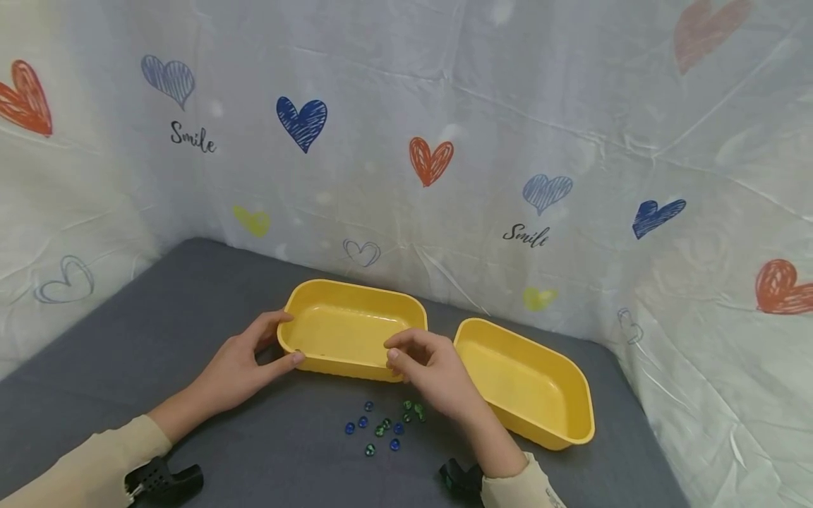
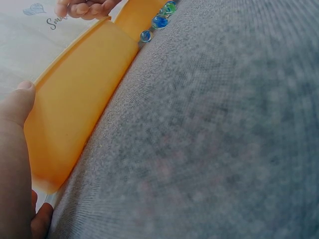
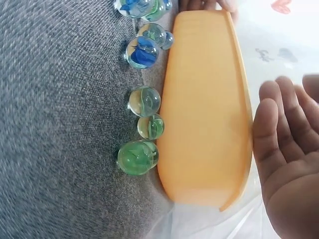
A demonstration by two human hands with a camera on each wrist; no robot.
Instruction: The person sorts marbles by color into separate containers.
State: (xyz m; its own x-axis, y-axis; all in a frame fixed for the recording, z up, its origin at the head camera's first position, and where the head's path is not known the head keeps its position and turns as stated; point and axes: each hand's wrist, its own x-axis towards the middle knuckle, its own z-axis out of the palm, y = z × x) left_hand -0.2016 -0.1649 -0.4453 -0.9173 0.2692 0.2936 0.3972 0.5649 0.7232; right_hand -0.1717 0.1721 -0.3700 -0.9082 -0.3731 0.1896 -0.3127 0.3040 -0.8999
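A yellow plastic tray (image 1: 343, 328) sits on the grey cloth in the middle of the head view. My left hand (image 1: 238, 363) holds its left end, the thumb on the near rim and the fingers around the end; the left wrist view shows this thumb (image 2: 21, 102) at the rim. Over the tray's right end hovers my right hand (image 1: 438, 374), fingers loosely bent and nothing in them. In the right wrist view the right hand's fingers (image 3: 281, 119) are beside the tray's rim. In front of the tray lie several glass marbles, blue (image 1: 363, 422) and green (image 1: 370, 449).
A second yellow tray (image 1: 533, 374) stands to the right, partly behind the right wrist. Grey cloth (image 1: 190, 303) covers the table. A white curtain (image 1: 375, 77) printed with hearts hangs along the back and sides. Black straps (image 1: 165, 481) are on the wrists.
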